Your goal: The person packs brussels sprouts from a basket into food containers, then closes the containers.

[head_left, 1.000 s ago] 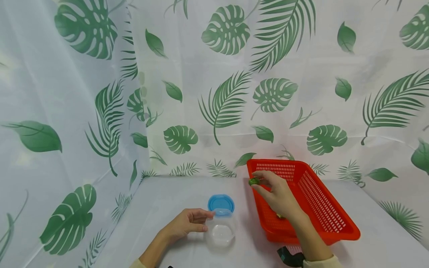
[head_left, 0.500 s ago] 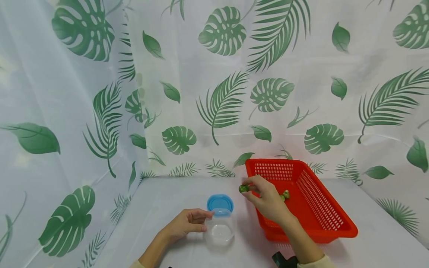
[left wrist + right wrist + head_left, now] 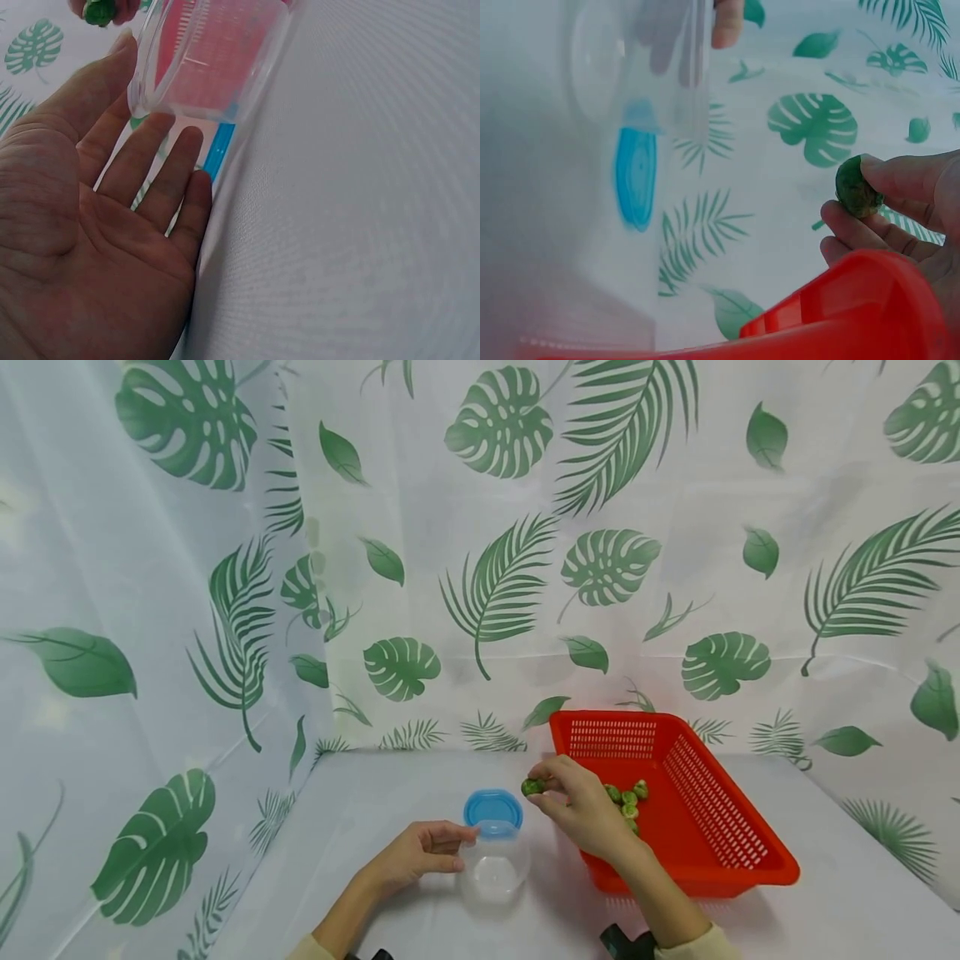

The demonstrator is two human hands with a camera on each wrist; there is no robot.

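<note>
My right hand (image 3: 583, 810) pinches a Brussels sprout (image 3: 532, 787) between thumb and fingers, over the left side of the red basket and right of the clear cup. In the right wrist view this sprout (image 3: 856, 187) sits at the fingertips. The round clear plastic container (image 3: 493, 870) stands open-topped on the table. Against its left side rest the thumb and fingertips of my left hand (image 3: 420, 856), its fingers loosely extended in the left wrist view. Several more Brussels sprouts (image 3: 628, 806) lie in the red basket (image 3: 761, 847), partly hidden by the right forearm.
A blue lid (image 3: 491, 806) lies on the table (image 3: 375, 793) just behind the container. The basket's raised rim stands between the sprouts and the container. A leaf-print curtain (image 3: 480, 568) rises behind and on the left.
My right hand has carried the Brussels sprout left, from over the basket's edge toward the container, uncovering more sprouts in the basket. The left hand has stayed at the container.
</note>
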